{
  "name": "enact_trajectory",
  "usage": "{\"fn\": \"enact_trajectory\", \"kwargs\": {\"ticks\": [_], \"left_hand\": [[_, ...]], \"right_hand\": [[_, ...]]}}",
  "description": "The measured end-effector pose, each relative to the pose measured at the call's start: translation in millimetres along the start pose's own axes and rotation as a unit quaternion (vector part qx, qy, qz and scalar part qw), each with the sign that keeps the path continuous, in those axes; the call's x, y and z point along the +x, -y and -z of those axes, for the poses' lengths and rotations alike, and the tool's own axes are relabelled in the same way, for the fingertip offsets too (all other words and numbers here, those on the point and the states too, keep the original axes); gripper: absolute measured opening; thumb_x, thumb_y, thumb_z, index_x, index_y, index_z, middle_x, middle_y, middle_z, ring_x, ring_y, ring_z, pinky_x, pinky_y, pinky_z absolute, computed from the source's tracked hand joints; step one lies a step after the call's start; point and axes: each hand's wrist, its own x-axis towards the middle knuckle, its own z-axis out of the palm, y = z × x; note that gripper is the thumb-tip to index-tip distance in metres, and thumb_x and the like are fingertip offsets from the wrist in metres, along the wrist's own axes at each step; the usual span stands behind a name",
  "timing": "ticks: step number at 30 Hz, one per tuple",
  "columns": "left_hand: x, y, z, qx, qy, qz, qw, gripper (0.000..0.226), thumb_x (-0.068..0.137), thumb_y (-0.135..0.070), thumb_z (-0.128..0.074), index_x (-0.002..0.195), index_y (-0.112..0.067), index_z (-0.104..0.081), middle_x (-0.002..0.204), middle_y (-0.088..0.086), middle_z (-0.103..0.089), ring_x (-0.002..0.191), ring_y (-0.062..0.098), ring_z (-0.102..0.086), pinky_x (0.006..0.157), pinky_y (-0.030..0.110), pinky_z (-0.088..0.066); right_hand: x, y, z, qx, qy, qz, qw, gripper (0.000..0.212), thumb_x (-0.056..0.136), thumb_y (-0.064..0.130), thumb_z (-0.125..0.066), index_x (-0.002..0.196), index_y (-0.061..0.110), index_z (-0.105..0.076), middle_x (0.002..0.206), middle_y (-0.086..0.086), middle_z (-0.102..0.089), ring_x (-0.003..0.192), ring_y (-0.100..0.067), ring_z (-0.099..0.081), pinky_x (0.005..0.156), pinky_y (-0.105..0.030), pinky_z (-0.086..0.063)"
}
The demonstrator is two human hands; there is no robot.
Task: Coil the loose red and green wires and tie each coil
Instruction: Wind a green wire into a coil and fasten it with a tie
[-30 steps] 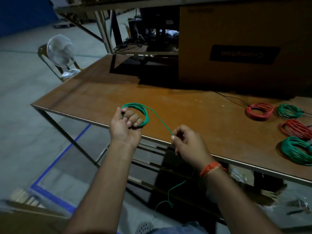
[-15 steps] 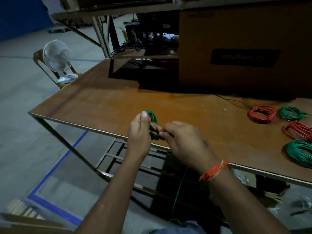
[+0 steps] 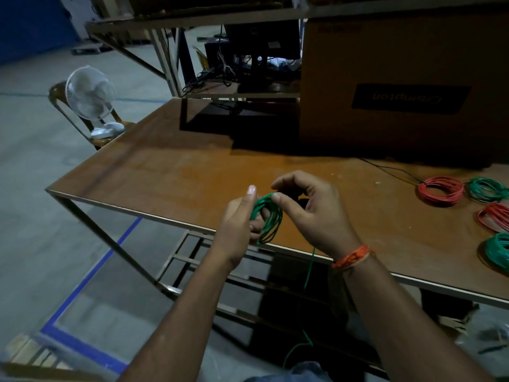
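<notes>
While both hands point(image 3: 239, 216) point(image 3: 308, 208) pinch it, green coil point(image 3: 271, 219) stands upright, edge-on.

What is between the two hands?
In the head view, a small green wire coil sits between the left hand and the right hand; both grip it, and its loose tail hangs below the brown wooden table.

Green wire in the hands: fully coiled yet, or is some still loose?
Partly coiled. The left hand holds the green coil, right hand at its top, but a loose green tail hangs below the table edge.
</notes>
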Motion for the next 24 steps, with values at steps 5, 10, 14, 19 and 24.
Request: {"fn": "enact_trajectory", "kwargs": {"ticks": [5,10,14,19,24], "left_hand": [[-1,-11,2,-0.087,0.037,0.022,0.995,0.049,0.108,-0.044,-0.037,0.074,-0.011,-0.048,0.05,-0.007,-0.022,0.041,0.01,-0.014,0.044,0.023,-0.014],[0,-10,-1,-0.21,0.003,0.076,0.975,0.046,0.108,-0.045,-0.033,0.076,-0.015,-0.047,0.051,-0.008,-0.025,0.038,0.005,-0.019,0.038,0.021,-0.016],[-5,-7,-7,-0.317,0.032,0.088,0.944,0.043,0.106,-0.046,-0.035,0.085,-0.013,-0.052,0.055,-0.008,-0.035,0.043,0.003,-0.034,0.044,0.017,-0.033],[-9,-5,-17,-0.325,-0.027,0.031,0.945,0.031,0.103,-0.038,-0.042,0.092,-0.01,-0.052,0.056,-0.006,-0.046,0.049,0.006,-0.047,0.05,0.019,-0.043],[5,-13,-6,-0.435,0.019,0.104,0.894,0.035,0.107,-0.033,-0.037,0.081,-0.013,-0.051,0.043,-0.011,-0.034,0.032,0.003,-0.031,0.038,0.016,-0.023]], "right_hand": [[-4,-13,-20,-0.001,0.021,-0.064,0.998,0.034,0.103,0.042,-0.048,0.097,0.016,-0.071,0.096,0.002,-0.058,0.089,-0.004,-0.055,0.074,-0.019,-0.044],[-10,-12,-44,-0.022,-0.004,-0.09,0.996,0.044,0.108,0.045,-0.037,0.08,0.016,-0.055,0.065,0.0,-0.056,0.056,-0.014,-0.051,0.051,-0.041,-0.042],[-4,-11,-53,-0.059,-0.082,-0.121,0.988,0.043,0.107,0.047,-0.035,0.073,0.028,-0.052,0.06,0.004,-0.055,0.056,-0.02,-0.055,0.053,-0.046,-0.045],[6,-9,-54,-0.007,-0.06,-0.168,0.984,0.058,0.103,0.06,-0.033,0.083,0.015,-0.063,0.065,-0.007,-0.065,0.061,-0.029,-0.063,0.057,-0.048,-0.052],[12,-3,-48,-0.027,-0.03,-0.153,0.987,0.049,0.108,0.044,-0.036,0.077,0.014,-0.058,0.065,0.0,-0.056,0.058,-0.014,-0.051,0.054,-0.035,-0.039]]}}
